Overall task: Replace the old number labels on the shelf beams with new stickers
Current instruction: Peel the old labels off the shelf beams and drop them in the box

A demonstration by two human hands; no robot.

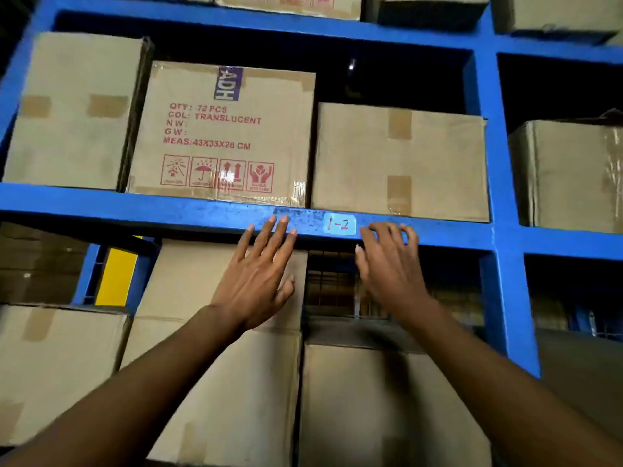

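Cardboard boxes (399, 160) shut on blue shelf (135, 205), label (339, 225) between hands

Beam: a blue shelf beam (202, 212) is running across the rack, carrying three cardboard boxes.
Sticker: a pale sticker (339, 225) reading "1-2" in red is sitting on the beam's front face.
Left hand: the left hand (258, 274) is reaching up with straight fingers, their tips touching the beam left of the sticker.
Right hand: the right hand (391, 264) is curling its fingers against the beam just right of the sticker.
Printed box: the middle box (222, 133) is showing "QTY: 72 PCS".
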